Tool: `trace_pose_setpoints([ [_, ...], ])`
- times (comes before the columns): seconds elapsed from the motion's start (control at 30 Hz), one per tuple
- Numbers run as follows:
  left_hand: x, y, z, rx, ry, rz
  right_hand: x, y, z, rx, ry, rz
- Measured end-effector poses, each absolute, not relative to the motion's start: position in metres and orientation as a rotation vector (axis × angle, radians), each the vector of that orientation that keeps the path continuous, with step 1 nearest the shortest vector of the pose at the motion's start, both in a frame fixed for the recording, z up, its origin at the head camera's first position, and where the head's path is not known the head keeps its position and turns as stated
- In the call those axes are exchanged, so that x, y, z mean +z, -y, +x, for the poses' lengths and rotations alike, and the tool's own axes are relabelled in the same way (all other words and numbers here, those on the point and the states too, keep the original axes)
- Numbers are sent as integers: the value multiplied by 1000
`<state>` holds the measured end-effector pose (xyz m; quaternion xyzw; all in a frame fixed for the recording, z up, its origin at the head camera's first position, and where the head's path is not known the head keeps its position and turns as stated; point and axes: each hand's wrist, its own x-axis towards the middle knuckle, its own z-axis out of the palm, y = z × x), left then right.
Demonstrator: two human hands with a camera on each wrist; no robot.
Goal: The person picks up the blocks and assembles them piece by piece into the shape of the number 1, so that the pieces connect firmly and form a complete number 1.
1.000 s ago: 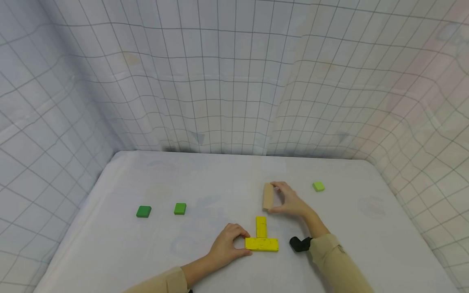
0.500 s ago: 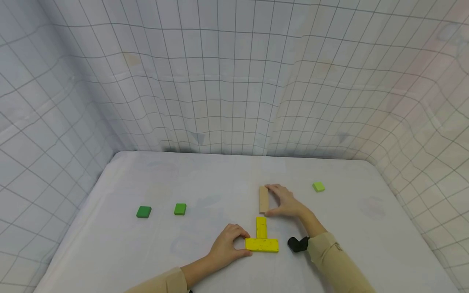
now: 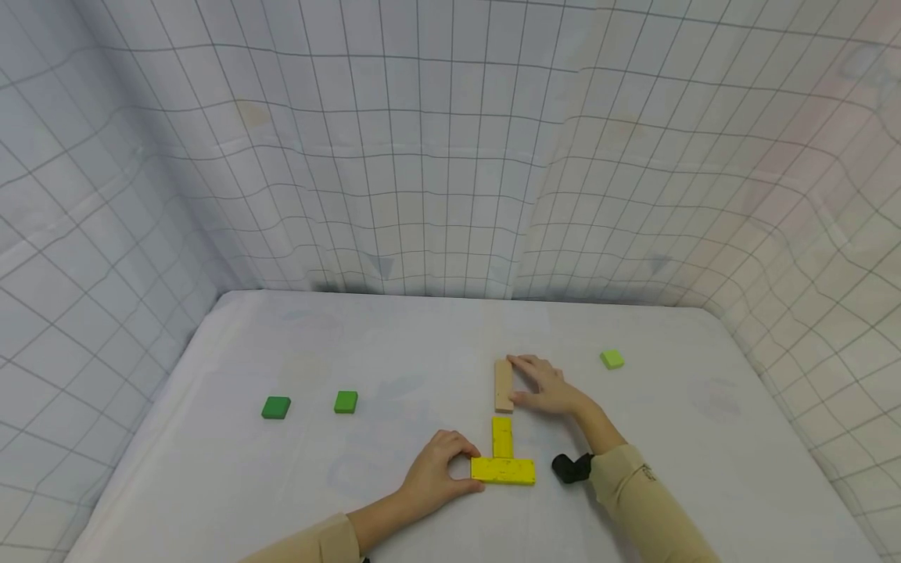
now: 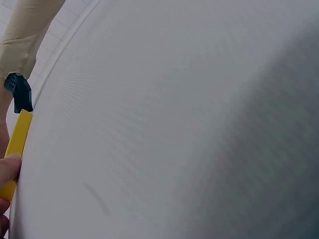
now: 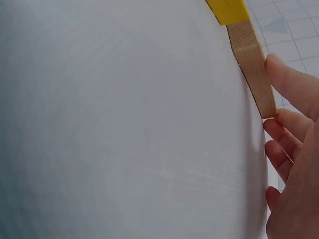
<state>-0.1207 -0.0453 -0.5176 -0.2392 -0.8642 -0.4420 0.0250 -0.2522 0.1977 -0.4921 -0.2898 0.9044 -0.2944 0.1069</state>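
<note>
Two yellow blocks lie in a T: a long yellow block (image 3: 503, 471) sideways and a shorter yellow block (image 3: 502, 437) behind its middle. My left hand (image 3: 438, 473) pinches the long one's left end between thumb and fingers; in the left wrist view the thumb (image 4: 10, 168) lies on that block. Beyond the short block a plain wooden block (image 3: 504, 386) lies lengthwise, nearly in line with it, a narrow gap between. My right hand (image 3: 545, 387) touches the wooden block with its thumb (image 5: 281, 74) on the right side and a fingertip at the far end.
A dark green block (image 3: 276, 407) and a mid-green block (image 3: 346, 402) lie to the left on the white tabletop (image 3: 394, 336). A light green block (image 3: 612, 359) lies at the back right. Grid-patterned cloth (image 3: 450, 156) encloses the table behind and at both sides.
The wooden block has moved left and slightly nearer, into line with the short yellow block. My right thumb has shifted from its near end to its right side. The left hand stays put.
</note>
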Motion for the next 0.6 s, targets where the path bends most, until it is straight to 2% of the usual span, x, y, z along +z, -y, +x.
trace_pose_setpoints([
  [0.13,-517,45,-121,-1364,2677,-742,-492,-198,-251,-896,-2673,-911],
  [0.6,-517,44,-121,-1343,2677,-733,-493,-196,-253,-790,-2673,-848],
])
